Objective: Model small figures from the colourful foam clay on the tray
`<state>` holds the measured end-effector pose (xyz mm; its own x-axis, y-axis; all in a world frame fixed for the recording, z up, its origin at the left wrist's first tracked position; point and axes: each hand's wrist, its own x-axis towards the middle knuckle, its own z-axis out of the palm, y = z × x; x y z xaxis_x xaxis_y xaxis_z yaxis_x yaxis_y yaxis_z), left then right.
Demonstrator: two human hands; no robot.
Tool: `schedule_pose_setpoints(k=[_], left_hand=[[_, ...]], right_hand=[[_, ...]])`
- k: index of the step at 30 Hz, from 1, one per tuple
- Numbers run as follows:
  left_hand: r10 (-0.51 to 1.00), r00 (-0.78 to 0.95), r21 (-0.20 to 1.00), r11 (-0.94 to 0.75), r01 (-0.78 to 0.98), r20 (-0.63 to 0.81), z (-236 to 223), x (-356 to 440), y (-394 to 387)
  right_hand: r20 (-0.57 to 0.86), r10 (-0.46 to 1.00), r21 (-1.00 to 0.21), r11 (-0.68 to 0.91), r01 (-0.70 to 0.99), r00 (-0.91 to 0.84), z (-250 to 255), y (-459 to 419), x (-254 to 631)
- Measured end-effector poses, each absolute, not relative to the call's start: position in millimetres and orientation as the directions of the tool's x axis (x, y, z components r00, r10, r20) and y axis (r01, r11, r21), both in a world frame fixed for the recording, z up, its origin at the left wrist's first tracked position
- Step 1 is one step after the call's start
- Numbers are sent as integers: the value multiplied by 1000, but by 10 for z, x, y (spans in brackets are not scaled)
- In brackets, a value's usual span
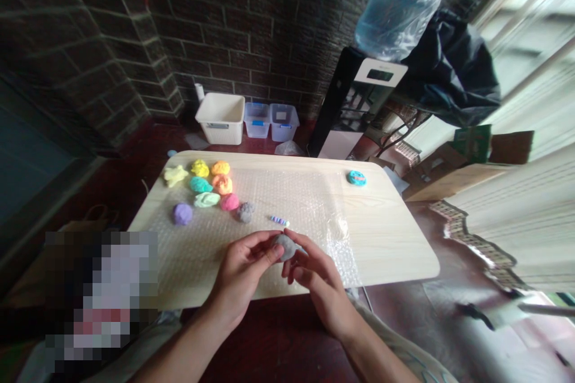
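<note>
A smooth grey lump of modelling clay (284, 247) is held just above the front part of the table. My left hand (245, 263) grips it from the left, with the thumb pressed on its near face. Around its right side curl the fingers of my right hand (317, 272), the index fingertip touching its top. Just beyond the hands lies a short striped piece (279, 220) in blue, purple and white. Another grey lump (245, 212), rougher, sits to its left. Further left are a pink lump (229, 201), a purple lump (182, 213) and several other coloured lumps.
Bubble wrap (305, 191) covers much of the pale wooden table (395, 239). A turquoise round piece (357, 178) with an orange-red mark lies at the far right. Behind stand a white bin (221, 119), clear plastic boxes (284, 122) and a water dispenser (354, 102).
</note>
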<state>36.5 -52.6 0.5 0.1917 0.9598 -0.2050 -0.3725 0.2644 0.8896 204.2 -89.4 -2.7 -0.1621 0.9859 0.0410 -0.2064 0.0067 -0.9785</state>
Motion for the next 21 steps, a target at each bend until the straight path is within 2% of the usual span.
schedule_pose_setpoints(k=[8,10,12,15,18,21], left_hand=[[969,167,891,236,-388,-184,-18,373,-520],[966,165,877,249,-411,-197,-1,375,-516],[960,172,859,277,-430,-223,24,377,-516],[949,195,837,310,-452,-247,67,376,-523],[945,216,835,321,-448,-247,90,367,-528],[938,225,830,340,-442,-264,82,355,-525]], right_hand=[[-21,983,-899,-99,-426,-183,-43,-835,2006],[-2,981,-911,-82,-404,-196,-44,-847,2006],[51,979,-960,-6,-280,-195,-29,-876,2017],[204,965,-977,211,24,-167,13,-924,2048],[328,920,-877,381,292,-215,39,-945,2081],[333,899,-779,433,454,-286,29,-929,2102]])
